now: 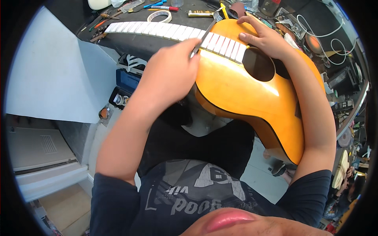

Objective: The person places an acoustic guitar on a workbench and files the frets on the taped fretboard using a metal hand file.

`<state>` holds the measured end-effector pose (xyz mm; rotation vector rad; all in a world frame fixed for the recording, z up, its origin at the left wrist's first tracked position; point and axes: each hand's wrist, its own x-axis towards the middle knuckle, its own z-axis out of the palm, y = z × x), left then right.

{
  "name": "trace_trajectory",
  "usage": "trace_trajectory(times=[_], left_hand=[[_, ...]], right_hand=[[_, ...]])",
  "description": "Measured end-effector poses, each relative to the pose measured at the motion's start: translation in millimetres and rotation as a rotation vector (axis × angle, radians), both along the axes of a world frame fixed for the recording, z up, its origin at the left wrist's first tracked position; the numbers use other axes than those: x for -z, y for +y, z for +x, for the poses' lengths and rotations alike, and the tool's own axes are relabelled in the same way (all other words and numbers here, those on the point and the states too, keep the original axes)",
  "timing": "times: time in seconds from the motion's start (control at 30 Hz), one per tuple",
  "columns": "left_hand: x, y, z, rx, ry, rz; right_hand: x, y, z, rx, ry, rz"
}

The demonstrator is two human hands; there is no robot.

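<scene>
An orange-yellow acoustic guitar [232, 92] lies tilted across the bench edge and over my lap, its neck pointing to the far left. White strips of tape cover the fretboard [157, 30] between the frets. My left hand [170, 72] is closed round a thin, flat, dark file [207, 34], which lies crosswise over the fretboard where the neck meets the body. The file's near end is hidden in my fist. My right hand [264, 38] rests on the guitar top beside the sound hole [258, 65], fingers spread, its forearm along the body.
On the dark bench lie a roll of tape [159, 16], a red marker [168, 8] and several hand tools. Cables [334, 59] and cluttered tools crowd the right side. A pale sheet [59, 67] hangs at left, near a blue toolbox [128, 80].
</scene>
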<state>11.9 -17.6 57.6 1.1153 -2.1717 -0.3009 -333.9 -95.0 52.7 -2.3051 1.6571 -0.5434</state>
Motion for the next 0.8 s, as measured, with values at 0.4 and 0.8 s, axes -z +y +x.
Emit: trace_trajectory(times=[0.4, 0.8], left_hand=[[-15.3, -8.0, -2.4, -0.034, -0.086, 0.21], [-10.1, 22.7, 19.6, 0.006, -0.058, 0.118]], right_hand=[[-8.4, 3.3, 11.3, 0.046, 0.01, 0.117], [-2.4, 0.5, 8.3, 0.023, 0.023, 0.037]])
